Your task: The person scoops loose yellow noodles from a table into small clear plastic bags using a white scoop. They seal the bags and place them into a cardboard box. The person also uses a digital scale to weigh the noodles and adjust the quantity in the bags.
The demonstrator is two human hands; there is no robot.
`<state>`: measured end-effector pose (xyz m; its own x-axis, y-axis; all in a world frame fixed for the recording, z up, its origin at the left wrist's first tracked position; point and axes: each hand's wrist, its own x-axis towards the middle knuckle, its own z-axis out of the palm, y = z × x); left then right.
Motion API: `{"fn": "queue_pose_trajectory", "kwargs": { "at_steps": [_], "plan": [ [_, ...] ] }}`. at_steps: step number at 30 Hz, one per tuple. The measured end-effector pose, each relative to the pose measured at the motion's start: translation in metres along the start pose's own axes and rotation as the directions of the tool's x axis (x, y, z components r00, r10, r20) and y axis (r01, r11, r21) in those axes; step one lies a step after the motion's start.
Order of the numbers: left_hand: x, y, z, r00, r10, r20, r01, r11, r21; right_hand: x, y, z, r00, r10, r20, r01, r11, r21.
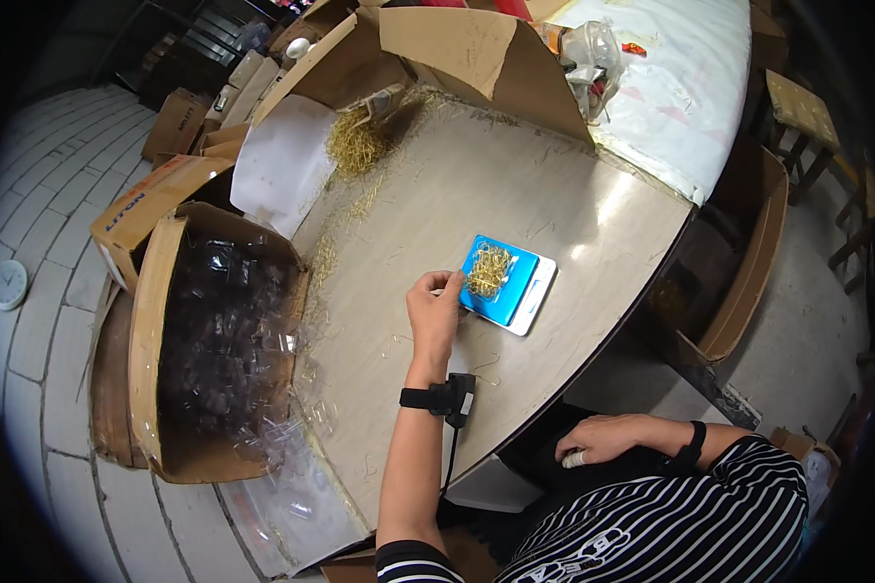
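A small digital scale point(535, 299) with a blue top lies on the table, and a tangled pile of gold-coloured wire hooks point(488, 270) rests on it. My left hand point(433, 306) is at the scale's left edge, with thumb and fingers pinched together beside the pile. What the fingertips hold, if anything, is too small to make out. My right hand point(598, 439) rests low over my lap, off the table, its fingers curled and a white wrap point(574, 459) around one finger. Nothing shows in that hand.
A larger heap of gold hooks point(357, 144) lies at the far left, with loose ones along the table point(554, 185). Left stands a cardboard box point(144, 360) of clear plastic pieces, some spilled beside it. Upright cardboard point(496, 68) lines the far edge.
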<state>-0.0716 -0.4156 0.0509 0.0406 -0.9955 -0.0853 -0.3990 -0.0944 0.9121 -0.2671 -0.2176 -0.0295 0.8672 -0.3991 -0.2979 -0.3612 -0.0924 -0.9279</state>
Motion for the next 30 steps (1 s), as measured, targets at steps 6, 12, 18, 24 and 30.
{"fn": "queue_pose_trajectory", "kwargs": {
  "at_steps": [6,12,18,24,30],
  "plan": [
    [-0.014,0.005,-0.005,0.999,-0.024,0.043,0.030,0.990,-0.140,-0.003,-0.006,-0.012,0.990,-0.141,-0.001,0.141,0.990,0.026],
    [-0.050,0.005,-0.036,0.997,-0.076,0.008,0.071,0.901,-0.427,-0.022,-0.086,-0.074,0.830,-0.136,-0.540,0.192,0.980,0.048],
    [-0.101,0.002,-0.068,0.995,-0.088,-0.050,0.052,0.872,-0.487,0.043,-0.128,-0.119,0.497,-0.670,-0.551,0.185,0.702,-0.687],
    [-0.138,-0.033,-0.099,0.969,-0.174,-0.175,0.053,0.839,-0.542,0.107,-0.146,-0.101,0.823,-0.484,-0.298,0.094,0.632,-0.769],
    [-0.165,-0.037,-0.108,0.978,-0.158,-0.139,0.026,0.747,-0.665,0.140,-0.164,-0.069,0.803,-0.494,-0.334,0.143,0.703,-0.697]
  ]
}}
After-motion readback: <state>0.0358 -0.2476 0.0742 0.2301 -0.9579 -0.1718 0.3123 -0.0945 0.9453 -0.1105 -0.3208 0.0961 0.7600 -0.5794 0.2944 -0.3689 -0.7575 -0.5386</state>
